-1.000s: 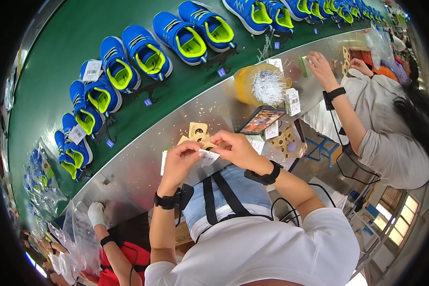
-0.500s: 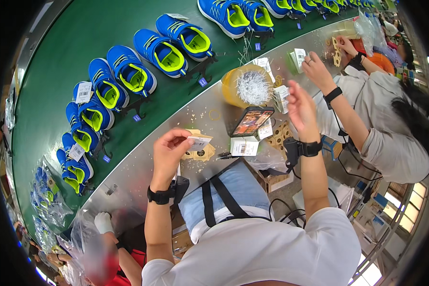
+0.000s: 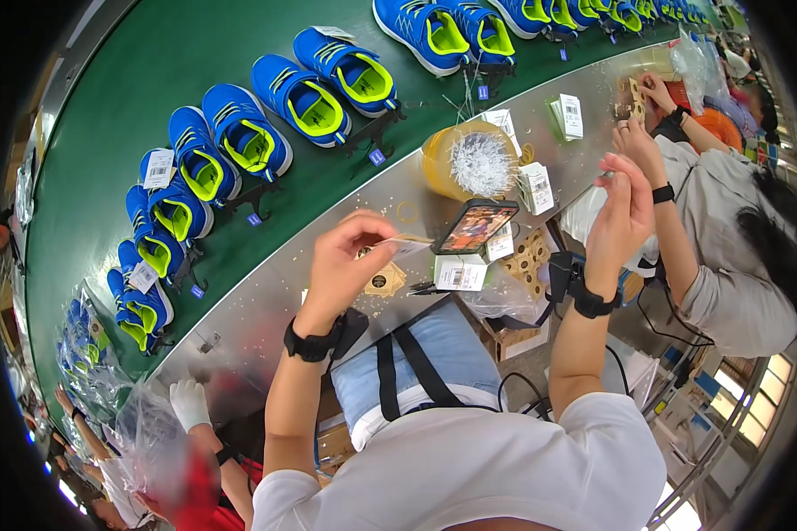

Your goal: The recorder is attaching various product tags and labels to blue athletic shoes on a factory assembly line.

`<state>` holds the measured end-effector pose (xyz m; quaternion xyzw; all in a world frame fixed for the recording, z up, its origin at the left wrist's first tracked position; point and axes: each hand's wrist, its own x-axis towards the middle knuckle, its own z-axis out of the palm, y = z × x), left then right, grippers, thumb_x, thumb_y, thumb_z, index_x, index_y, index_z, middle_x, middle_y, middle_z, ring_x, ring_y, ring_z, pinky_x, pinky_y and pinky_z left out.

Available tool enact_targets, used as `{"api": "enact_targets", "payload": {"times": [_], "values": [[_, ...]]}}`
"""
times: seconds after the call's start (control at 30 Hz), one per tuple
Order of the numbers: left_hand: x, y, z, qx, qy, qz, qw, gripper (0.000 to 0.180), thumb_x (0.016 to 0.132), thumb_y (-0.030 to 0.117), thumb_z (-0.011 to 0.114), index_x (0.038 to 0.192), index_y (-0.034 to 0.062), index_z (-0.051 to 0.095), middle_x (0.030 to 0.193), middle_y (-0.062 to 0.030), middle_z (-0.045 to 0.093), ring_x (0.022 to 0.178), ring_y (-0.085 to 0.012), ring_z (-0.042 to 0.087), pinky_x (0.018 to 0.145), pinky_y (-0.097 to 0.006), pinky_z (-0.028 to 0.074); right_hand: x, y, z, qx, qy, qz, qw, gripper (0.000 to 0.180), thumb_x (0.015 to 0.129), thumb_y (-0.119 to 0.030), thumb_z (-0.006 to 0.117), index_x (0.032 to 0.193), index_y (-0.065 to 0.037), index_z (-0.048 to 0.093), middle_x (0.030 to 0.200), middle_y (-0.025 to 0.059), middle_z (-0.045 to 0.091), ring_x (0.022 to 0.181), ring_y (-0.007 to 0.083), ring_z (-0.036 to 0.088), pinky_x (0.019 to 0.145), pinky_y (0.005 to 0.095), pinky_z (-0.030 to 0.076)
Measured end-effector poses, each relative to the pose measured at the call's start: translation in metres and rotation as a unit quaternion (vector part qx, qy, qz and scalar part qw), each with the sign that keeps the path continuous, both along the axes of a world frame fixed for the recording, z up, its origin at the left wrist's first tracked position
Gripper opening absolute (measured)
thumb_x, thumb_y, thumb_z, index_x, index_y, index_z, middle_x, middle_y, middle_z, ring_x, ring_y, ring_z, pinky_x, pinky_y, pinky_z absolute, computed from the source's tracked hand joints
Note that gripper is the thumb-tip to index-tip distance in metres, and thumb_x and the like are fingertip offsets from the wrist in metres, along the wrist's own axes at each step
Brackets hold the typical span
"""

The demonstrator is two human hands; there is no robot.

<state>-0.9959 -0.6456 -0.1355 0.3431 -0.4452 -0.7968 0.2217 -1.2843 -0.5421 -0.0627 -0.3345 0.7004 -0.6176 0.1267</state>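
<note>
My left hand [image 3: 347, 265] pinches a small paper hang tag [image 3: 411, 240] between thumb and fingertips, above the steel ledge. Under it lies a loose pile of tan card tags [image 3: 383, 280]. My right hand [image 3: 622, 215] is raised off to the right, its fingertips pressed together; whatever sits between them is too small to make out. Between my hands a phone [image 3: 476, 227] leans upright beside a stack of white printed tags [image 3: 460, 273]. Behind it stands a yellow tub [image 3: 436, 168] full of thin white plastic fasteners [image 3: 482, 165].
Blue and lime shoes [image 3: 301, 102] stand in a row along the green belt [image 3: 88, 177]. More white tags [image 3: 536, 188] lie right of the tub. A co-worker's hands [image 3: 638, 146] are busy close by my right hand. A white-gloved hand [image 3: 189, 404] shows at lower left.
My left hand has moved right and up with the tag, which now shows nearly edge-on. My right hand has swung farther right, its fingers drawn together.
</note>
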Motion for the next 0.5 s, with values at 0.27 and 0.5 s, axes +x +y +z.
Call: {"api": "enact_targets", "payload": {"times": [0.27, 0.5], "values": [[-0.050, -0.020, 0.031, 0.060, 0.032, 0.089, 0.994, 0.017, 0.082, 0.000, 0.066, 0.099, -0.0022, 0.060, 0.093, -0.0040, 0.063, 0.085, -0.0088, 0.060, 0.077, -0.022, 0.049, 0.062, -0.016, 0.047, 0.096, -0.027, 0.019, 0.995, 0.022, 0.095, -0.007, 0.045, 0.107, 0.002, 0.061, 0.082, 0.0040, 0.056, 0.068, 0.0110, 0.054, 0.068, 0.0261, 0.048], [-0.044, -0.013, 0.039, 0.053, 0.043, 0.170, 0.983, 0.019, 0.082, 0.000, 0.067, 0.100, -0.0034, 0.061, 0.092, -0.0057, 0.064, 0.082, -0.0092, 0.061, 0.076, -0.023, 0.050, 0.115, -0.052, 0.014, 0.170, 0.034, 0.193, 0.966, 0.039, 0.081, 0.003, 0.058, 0.119, -0.003, 0.053, 0.069, 0.0010, 0.059, 0.051, 0.0042, 0.045, 0.049, 0.0200, 0.038]]}}
